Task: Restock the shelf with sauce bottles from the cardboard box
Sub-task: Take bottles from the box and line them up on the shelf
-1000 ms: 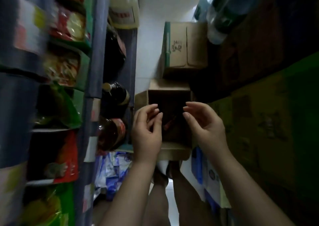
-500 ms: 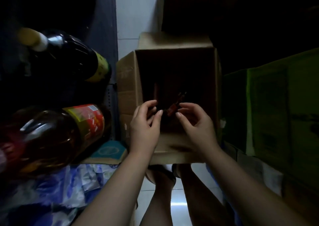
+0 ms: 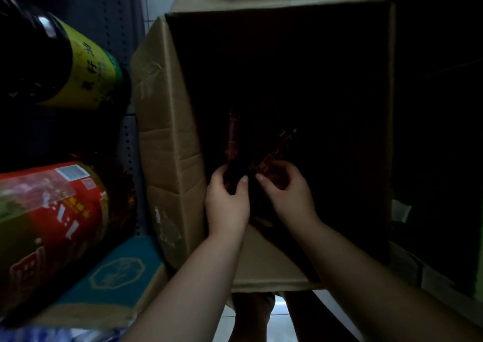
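1. Far left, upper: a dark bottle (image 3: 39,62) with a yellow and green label lies on its side on the shelf (image 3: 115,7), a grey perforated upright panel.
2. Far left, lower: a large bottle of amber liquid (image 3: 52,226) with a red label lies on its side below the dark one.
3. Below and just right of the amber bottle: a flat carton with a teal top (image 3: 115,276) sits against the lower left corner of the cardboard box.
4. Centre: the cardboard box (image 3: 167,145) stands open on the floor beside the shelf. Its interior is very dark.
5. Inside the box, left of centre: one sauce bottle (image 3: 232,138), reddish, stands roughly upright with its neck toward the far wall.
6. Left hand (image 3: 227,203): reaches over the near wall into the box. Its thumb and fingers are curled round the lower part of the reddish sauce bottle.
7. Inside the box, centre: a second sauce bottle (image 3: 279,148) leans diagonally, top toward the right. Detail is lost in shadow.
8. Right hand (image 3: 287,192): also inside the box, just beside the left hand. Its fingers are curled over the lower end of the leaning bottle and appear to hold it.
9. Right of the box: only darkness shows.
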A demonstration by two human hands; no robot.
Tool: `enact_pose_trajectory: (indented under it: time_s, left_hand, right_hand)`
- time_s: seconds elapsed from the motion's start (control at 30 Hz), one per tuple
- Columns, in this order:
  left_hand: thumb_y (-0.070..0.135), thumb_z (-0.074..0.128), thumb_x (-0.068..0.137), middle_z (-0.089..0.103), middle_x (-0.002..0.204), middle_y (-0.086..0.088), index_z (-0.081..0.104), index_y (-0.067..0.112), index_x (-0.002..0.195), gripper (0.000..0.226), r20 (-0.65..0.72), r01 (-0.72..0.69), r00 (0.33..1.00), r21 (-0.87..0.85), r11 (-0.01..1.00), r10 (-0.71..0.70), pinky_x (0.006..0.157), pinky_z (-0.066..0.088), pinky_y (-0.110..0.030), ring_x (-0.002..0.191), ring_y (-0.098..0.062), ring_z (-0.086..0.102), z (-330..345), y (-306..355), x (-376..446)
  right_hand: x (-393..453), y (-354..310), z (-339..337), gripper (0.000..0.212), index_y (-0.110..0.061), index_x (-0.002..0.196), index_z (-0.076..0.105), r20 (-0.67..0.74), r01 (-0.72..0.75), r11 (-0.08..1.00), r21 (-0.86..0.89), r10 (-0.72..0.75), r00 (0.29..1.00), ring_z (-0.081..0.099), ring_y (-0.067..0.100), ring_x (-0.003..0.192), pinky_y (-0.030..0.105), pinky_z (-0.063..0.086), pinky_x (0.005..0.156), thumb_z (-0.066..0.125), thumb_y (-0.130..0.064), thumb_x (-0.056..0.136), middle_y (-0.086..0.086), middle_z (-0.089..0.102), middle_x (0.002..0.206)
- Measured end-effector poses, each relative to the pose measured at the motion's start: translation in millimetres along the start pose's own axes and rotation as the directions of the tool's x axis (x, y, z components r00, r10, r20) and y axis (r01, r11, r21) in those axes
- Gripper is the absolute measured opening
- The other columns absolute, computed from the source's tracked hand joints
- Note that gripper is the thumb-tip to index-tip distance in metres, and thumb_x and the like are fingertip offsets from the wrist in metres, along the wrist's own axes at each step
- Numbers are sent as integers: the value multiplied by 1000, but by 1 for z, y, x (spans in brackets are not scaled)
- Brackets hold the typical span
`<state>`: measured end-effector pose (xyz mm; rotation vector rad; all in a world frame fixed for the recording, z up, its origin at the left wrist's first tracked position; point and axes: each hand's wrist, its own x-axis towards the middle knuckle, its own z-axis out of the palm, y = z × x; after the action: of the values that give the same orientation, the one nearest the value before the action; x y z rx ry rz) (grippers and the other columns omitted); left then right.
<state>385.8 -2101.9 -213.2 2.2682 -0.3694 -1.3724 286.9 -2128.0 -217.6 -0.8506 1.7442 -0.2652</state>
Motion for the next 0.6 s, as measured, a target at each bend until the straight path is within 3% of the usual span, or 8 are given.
enact_pose_trajectory:
  time_s: [0.13, 0.23, 0.43, 0.5, 0.6]
  left_hand:
    - [23, 61, 90, 58, 133, -5, 48, 22, 136, 48, -12, -37, 999, 79, 996, 38, 108, 42, -39, 126, -21, 52, 5, 7, 16]
    - [22, 62, 90, 57, 134, -4, 47, 24, 137, 50, -21, -47, 999, 69, 996, 49, 109, 41, -39, 127, -22, 51, 13, 13, 25]
    - [20, 63, 88, 57, 134, -4, 49, 25, 136, 50, -56, -40, 998, 4, 999, 40, 109, 41, -43, 127, -22, 52, 32, 13, 41]
    - [20, 63, 88, 57, 135, -4, 49, 25, 137, 51, -77, -23, 997, -20, 1000, 22, 109, 41, -42, 128, -22, 52, 33, 13, 44]
    - [21, 61, 90, 58, 135, -2, 49, 27, 137, 48, -123, 41, 991, -76, 996, -50, 110, 40, -41, 128, -21, 52, 32, 14, 41]
  right_hand:
    - [15, -5, 4, 45, -20, 124, 54, -7, 35, 999, -37, -35, 999, 57, 7, 104, 15, 43, 84, 71, -24, 82, -7, 63, 111]
    - [24, -6, 3, 44, -20, 124, 53, -64, 28, 1000, -14, -28, 998, 57, 4, 100, -4, 38, 65, 70, -19, 83, -12, 59, 99]
    - [37, 4, 3, 50, -12, 132, 47, -99, -9, 999, 44, 13, 995, 53, 5, 103, -1, 38, 68, 66, -11, 86, -5, 59, 108]
    - [42, 6, 3, 50, -11, 132, 46, -96, -16, 996, 91, 24, 995, 53, 7, 107, 7, 38, 80, 65, -8, 86, 1, 61, 117]
    - [44, 9, 6, 50, -9, 133, 45, -90, -34, 987, 155, 48, 995, 50, 6, 105, 8, 36, 80, 64, -6, 86, -2, 56, 114]
